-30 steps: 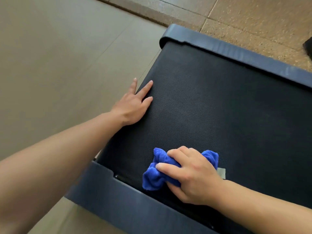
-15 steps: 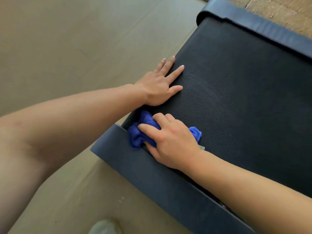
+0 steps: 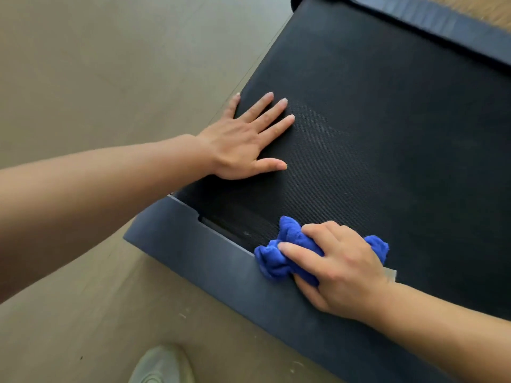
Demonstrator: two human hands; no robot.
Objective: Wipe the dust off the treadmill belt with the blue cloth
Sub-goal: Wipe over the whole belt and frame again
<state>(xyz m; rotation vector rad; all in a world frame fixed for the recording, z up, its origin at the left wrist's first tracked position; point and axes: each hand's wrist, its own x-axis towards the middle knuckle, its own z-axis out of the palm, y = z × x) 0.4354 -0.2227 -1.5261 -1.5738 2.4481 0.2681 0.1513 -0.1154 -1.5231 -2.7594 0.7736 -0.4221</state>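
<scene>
Right hand (image 3: 341, 268) grips bunched cloth (image 3: 279, 259) at belt's (image 3: 387, 128) near edge; left hand (image 3: 243, 142) spread flat, bracing. Best to wipe in overlapping strokes (cloth pressed flatter).

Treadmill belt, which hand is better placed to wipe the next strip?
Right. The right hand already grips the bunched blue cloth at the near edge of the treadmill belt, while the left hand lies flat on the belt, holding nothing.

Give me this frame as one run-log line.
task: wipe belt | right hand: grips blue cloth at near frame edge | left hand: flat on treadmill belt | shoe on floor
</scene>
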